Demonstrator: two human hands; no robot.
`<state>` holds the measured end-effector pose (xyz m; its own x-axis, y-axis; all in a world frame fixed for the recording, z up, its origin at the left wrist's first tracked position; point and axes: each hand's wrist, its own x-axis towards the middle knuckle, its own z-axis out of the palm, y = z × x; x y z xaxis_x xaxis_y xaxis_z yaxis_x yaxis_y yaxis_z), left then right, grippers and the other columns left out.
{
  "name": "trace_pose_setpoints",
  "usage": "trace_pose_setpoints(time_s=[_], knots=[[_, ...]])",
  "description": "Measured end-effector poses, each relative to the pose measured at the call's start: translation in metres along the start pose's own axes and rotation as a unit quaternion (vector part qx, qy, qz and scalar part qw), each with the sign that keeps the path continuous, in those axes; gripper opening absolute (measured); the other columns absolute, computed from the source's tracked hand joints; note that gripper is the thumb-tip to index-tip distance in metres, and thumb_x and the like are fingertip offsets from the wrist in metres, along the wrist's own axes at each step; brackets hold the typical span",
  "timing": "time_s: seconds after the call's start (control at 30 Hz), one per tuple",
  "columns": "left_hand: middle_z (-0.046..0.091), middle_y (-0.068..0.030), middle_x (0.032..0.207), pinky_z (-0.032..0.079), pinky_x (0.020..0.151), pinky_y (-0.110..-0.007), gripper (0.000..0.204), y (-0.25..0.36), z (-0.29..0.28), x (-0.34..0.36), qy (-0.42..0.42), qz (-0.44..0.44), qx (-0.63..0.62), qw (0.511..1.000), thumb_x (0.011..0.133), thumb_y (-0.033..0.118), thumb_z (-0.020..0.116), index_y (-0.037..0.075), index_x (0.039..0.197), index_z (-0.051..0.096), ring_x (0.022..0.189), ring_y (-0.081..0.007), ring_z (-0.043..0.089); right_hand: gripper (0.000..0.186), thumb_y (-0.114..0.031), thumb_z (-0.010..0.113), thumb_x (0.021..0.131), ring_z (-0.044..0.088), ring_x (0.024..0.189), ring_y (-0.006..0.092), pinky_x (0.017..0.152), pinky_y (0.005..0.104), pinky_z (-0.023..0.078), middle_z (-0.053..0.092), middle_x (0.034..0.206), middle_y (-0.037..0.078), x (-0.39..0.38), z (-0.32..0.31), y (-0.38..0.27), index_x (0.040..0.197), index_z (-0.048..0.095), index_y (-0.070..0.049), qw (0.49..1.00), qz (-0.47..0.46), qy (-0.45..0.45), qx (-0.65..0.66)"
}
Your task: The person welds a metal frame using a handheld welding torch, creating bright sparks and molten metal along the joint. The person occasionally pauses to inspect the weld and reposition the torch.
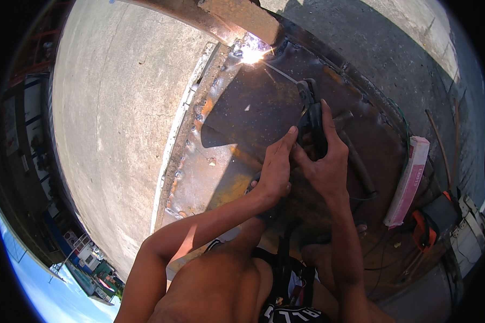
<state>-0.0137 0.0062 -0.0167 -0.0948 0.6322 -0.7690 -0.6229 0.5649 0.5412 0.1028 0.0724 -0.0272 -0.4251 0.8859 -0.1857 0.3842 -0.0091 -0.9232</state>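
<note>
My right hand (pixel 326 161) is closed round a black welding electrode holder (pixel 318 126), its index finger stretched along the side. A thin welding rod (pixel 280 72) sticks out of the holder's jaws toward the upper left. At the rod's tip a bright arc (pixel 253 54) throws sparks where a rusty steel bar (pixel 242 19) meets a brown steel plate (pixel 253 102). My left hand (pixel 277 167) is beside the right one, its upper fingers pressed to the holder; its lower fingers are partly hidden. Glare hides the weld spot itself.
Right of my hands, a hammer-like metal tool (pixel 359 164) lies on the plate. A long pink and white box (pixel 409 180) and an orange and black object (pixel 434 220) stand farther right. Weld beads line the plate's edges. Concrete ground (pixel 124 107) extends left.
</note>
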Motion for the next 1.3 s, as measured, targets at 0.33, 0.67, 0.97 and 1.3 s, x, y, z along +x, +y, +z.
trace_pose_setpoints(time_s=[0.33, 0.67, 0.97, 1.3], knots=[[0.069, -0.0156, 0.132, 0.056, 0.097, -0.036, 0.064, 0.000, 0.001, -0.001, 0.002, 0.002, -0.009, 1.000, 0.115, 0.053, 0.040, 0.001, 0.148, 0.057, 0.118, -0.0238, 0.069, 0.096, -0.021, 0.091, 0.086, 0.079, 0.086, 0.0224, 0.071, 0.0353, 0.063, 0.076, 0.104, 0.014, 0.000, 0.000, 0.004, 0.165, 0.040, 0.002, 1.000, -0.014, 0.003, -0.010], [0.072, -0.0157, 0.127, 0.056, 0.101, -0.037, 0.062, -0.002, -0.001, 0.000, 0.003, 0.018, -0.016, 1.000, 0.116, 0.050, 0.042, -0.002, 0.144, 0.059, 0.113, -0.0237, 0.072, 0.095, -0.022, 0.090, 0.087, 0.079, 0.085, 0.0220, 0.070, 0.0347, 0.063, 0.077, 0.104, 0.014, 0.000, 0.000, 0.001, 0.164, 0.041, 0.002, 1.000, -0.001, 0.000, -0.006], [0.067, -0.0013, 0.108, 0.048, 0.093, -0.026, 0.048, -0.003, -0.003, -0.001, 0.020, 0.017, -0.028, 0.999, 0.117, 0.041, 0.051, -0.002, 0.125, 0.070, 0.100, -0.0073, 0.058, 0.098, -0.014, 0.091, 0.083, 0.078, 0.086, 0.0217, 0.073, 0.0352, 0.063, 0.077, 0.102, 0.013, -0.001, 0.000, -0.001, 0.165, 0.039, 0.002, 0.999, -0.033, 0.023, 0.000], [0.069, -0.0161, 0.138, 0.054, 0.101, -0.035, 0.067, -0.001, -0.006, 0.000, 0.007, 0.006, 0.021, 1.000, 0.115, 0.053, 0.038, -0.001, 0.153, 0.054, 0.124, -0.0241, 0.068, 0.096, -0.015, 0.089, 0.084, 0.079, 0.087, 0.0241, 0.074, 0.0368, 0.062, 0.077, 0.102, 0.015, 0.001, 0.004, 0.000, 0.164, 0.039, 0.003, 1.000, -0.024, 0.011, -0.004]])
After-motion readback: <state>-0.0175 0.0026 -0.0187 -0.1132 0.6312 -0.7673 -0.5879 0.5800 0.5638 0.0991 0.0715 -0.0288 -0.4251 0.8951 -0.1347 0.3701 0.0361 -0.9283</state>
